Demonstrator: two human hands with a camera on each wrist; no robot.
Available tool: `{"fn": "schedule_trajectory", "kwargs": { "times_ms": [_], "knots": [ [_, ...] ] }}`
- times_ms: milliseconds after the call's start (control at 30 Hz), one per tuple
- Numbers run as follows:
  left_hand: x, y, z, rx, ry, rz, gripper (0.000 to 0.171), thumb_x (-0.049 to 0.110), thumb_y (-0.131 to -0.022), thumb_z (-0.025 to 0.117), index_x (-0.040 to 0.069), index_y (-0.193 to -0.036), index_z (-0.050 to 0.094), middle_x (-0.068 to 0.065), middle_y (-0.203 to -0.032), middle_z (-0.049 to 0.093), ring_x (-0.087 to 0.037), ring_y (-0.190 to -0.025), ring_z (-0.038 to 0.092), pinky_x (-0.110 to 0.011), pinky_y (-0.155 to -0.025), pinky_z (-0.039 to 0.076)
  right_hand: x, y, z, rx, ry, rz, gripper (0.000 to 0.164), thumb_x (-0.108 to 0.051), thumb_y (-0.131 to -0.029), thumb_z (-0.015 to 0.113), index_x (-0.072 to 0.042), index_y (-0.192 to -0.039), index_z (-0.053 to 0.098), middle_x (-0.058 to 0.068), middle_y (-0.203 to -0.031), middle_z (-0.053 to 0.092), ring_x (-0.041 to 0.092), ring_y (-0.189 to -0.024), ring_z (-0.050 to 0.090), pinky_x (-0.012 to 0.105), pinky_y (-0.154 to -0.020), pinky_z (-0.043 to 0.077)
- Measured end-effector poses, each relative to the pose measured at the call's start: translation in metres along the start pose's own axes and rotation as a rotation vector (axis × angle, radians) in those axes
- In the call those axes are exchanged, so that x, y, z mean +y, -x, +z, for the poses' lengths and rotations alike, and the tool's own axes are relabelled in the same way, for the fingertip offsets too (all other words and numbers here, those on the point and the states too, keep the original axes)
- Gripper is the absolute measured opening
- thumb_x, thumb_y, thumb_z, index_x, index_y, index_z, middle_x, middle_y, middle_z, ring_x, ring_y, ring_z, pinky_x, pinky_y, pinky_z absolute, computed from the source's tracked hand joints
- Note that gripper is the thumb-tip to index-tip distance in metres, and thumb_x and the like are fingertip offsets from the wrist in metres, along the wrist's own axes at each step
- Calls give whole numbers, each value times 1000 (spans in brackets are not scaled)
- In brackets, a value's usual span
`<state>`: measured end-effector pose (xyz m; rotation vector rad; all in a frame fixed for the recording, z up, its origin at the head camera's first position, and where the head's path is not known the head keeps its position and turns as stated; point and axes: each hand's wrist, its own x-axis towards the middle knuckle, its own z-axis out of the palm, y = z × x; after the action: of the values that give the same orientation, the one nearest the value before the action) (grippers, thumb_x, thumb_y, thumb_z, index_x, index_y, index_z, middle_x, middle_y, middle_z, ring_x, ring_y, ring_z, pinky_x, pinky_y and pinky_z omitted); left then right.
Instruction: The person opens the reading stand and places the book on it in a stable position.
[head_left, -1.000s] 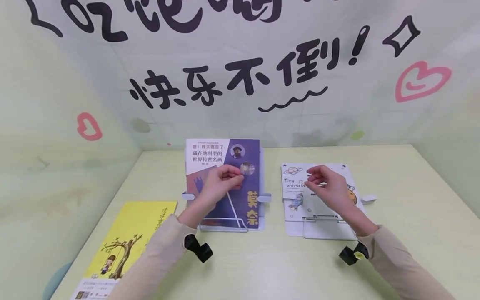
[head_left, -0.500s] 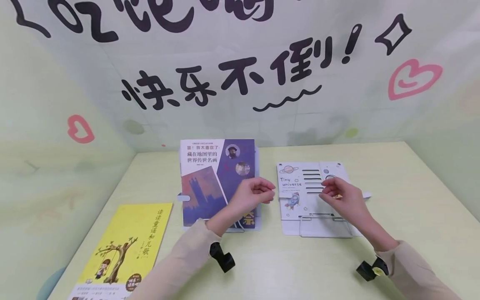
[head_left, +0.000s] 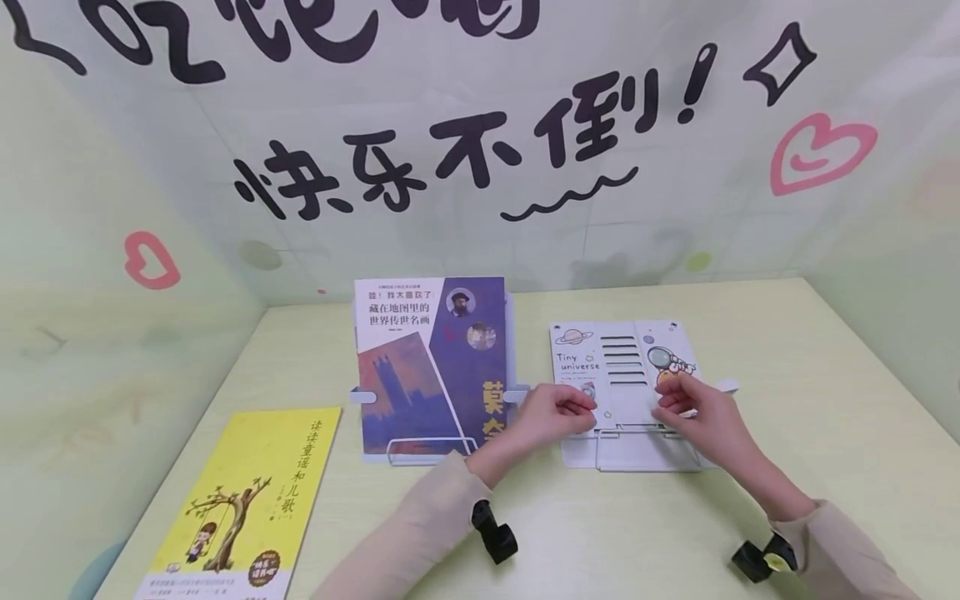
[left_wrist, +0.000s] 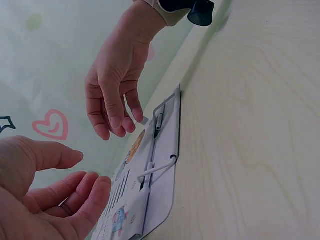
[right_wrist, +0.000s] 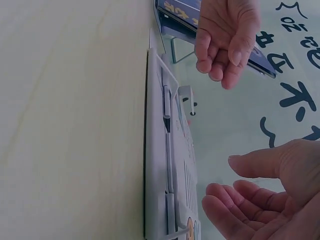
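Observation:
A white book stand [head_left: 624,408] printed with "Tiny universe" and space drawings lies folded low on the table, its wire support at the front edge. My left hand [head_left: 558,412] hovers over its left side. Over its right side is my right hand [head_left: 697,410]. In the left wrist view, a gap shows between the thumb and loosely bent fingers of the left hand [left_wrist: 60,195]. The right wrist view shows the same for the right hand [right_wrist: 270,190]. Neither hand holds anything, and both appear apart from the stand [right_wrist: 167,150].
Left of the folded stand, a purple and white book [head_left: 472,367] leans upright on another stand, held by side clips and a front wire. A yellow book [head_left: 247,492] lies flat at the table's left. Behind the table [head_left: 600,533] rises a printed backdrop [head_left: 420,242].
My left hand has moved right and down, from in front of the purple book to the folded stand. The right hand has shifted slightly right and down. The head view has panned slightly.

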<state>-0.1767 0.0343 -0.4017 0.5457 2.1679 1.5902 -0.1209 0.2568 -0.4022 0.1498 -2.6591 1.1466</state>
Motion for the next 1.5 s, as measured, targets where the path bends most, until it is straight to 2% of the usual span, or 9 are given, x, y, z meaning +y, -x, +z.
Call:
{"fn": "schedule_trajectory", "kwargs": {
  "times_ms": [100,267,500,700,867,1000,1300,1400,1500],
  "knots": [
    [-5,-3,6,16,-45,8,17,-2,-75,70,-6,-92,69,-4,-74,65,-4,-62,54,-14,-61,46,3,2,-1,-23,17,12,21,5,-76,72,5,-93,60,7,-79,63,9,-67,57,20,-61,50],
    [-10,-4,12,-10,-108,28,14,-4,-74,71,-6,-88,69,-5,-72,65,-3,-59,52,-14,-57,45,6,5,-2,-70,39,47,19,7,-77,70,7,-94,61,7,-81,62,16,-70,57,21,-61,50],
    [-10,-4,18,-23,-203,49,12,-1,-74,73,-4,-84,70,-5,-71,66,-1,-58,52,-13,-58,46,9,7,-6,-88,63,47,21,11,-74,68,8,-93,61,12,-82,63,22,-73,59,23,-62,51],
    [-6,-4,24,7,-296,13,10,1,-73,74,-2,-81,70,0,-66,63,-1,-56,50,-12,-55,43,15,9,-10,-134,93,76,19,12,-72,67,7,-89,61,9,-80,61,20,-72,56,21,-59,48],
    [-4,-5,28,-5,-421,40,9,1,-71,75,-3,-76,69,2,-59,57,-1,-53,46,-12,-53,40,20,9,-13,-183,121,95,16,10,-72,67,4,-84,60,5,-76,57,17,-69,51,21,-57,45],
    [-2,-7,31,16,-489,63,8,-5,-66,71,-2,-73,68,1,-61,57,-4,-55,46,-12,-51,40,22,8,-16,-238,144,122,12,7,-72,67,2,-81,60,2,-72,55,17,-67,49,22,-55,42],
    [-1,-7,37,72,-530,71,10,-6,-61,69,0,-67,65,0,-62,56,-9,-55,46,-15,-48,37,22,3,-17,-325,128,180,10,4,-71,61,1,-81,62,1,-68,53,15,-64,46,22,-52,38],
    [-3,-7,36,40,-515,80,10,-6,-63,68,0,-71,66,3,-59,52,-6,-54,43,-14,-48,36,22,4,-18,-338,123,147,11,4,-73,59,1,-83,63,-1,-67,51,13,-62,45,21,-51,36],
    [-5,-7,33,-26,-456,72,11,-7,-68,65,-1,-77,64,5,-59,47,-3,-54,41,-12,-51,36,24,6,-22,-358,119,81,10,5,-76,60,1,-85,63,-2,-68,50,10,-62,44,21,-52,37]
  ]
}}
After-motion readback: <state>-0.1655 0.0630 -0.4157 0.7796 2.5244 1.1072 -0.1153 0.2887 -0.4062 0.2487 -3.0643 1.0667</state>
